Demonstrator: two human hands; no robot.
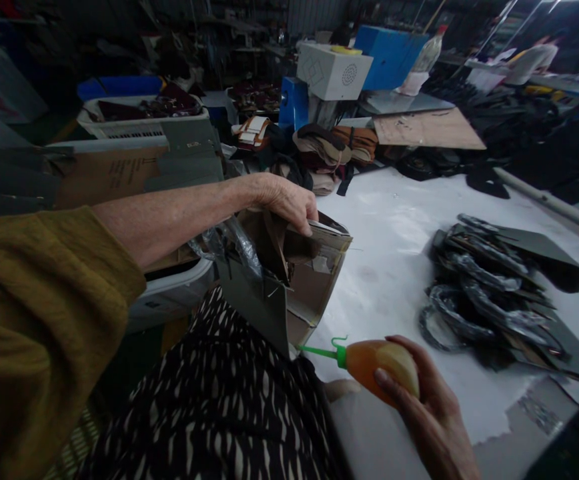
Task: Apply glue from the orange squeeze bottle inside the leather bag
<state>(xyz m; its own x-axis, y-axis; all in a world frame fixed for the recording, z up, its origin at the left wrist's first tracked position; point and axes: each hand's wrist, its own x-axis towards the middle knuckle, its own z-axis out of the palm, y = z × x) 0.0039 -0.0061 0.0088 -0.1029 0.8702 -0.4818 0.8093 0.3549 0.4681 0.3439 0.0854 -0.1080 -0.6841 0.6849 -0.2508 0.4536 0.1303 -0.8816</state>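
Note:
My left hand reaches into an open cardboard box at the table's near-left edge, its fingers curled down among brown leather pieces and crumpled plastic; what they grip is hidden. My right hand is closed round an orange squeeze bottle with a green nozzle that points left toward the box. The bottle hovers just above the white table.
A pile of black straps and dark sheets lies at the right of the table. Stacked leather pieces, a white machine and a cardboard sheet stand at the back. A grey bin sits at the left.

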